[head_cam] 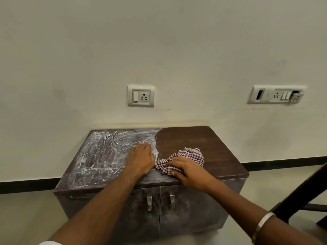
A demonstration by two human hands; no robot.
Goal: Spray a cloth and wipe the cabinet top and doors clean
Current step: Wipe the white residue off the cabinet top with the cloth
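A low dark wooden cabinet stands against the wall. The left half of the cabinet top [99,156] is covered in white chalky smears, while the right half looks dark and clean. My left hand [141,159] lies flat, fingers straight, on the smeared part near the middle. My right hand [185,169] presses on a checked purple-and-white cloth [187,155] bunched on the top, its fingers curled over the cloth's near edge. Two dusty cabinet doors [191,209] with metal handles [149,203] face me below. No spray bottle is in view.
Two socket plates sit on the wall [141,95], [277,94] above the cabinet. A dark slanted furniture piece [304,197] stands at the right on the pale floor. A black skirting strip runs along the wall base.
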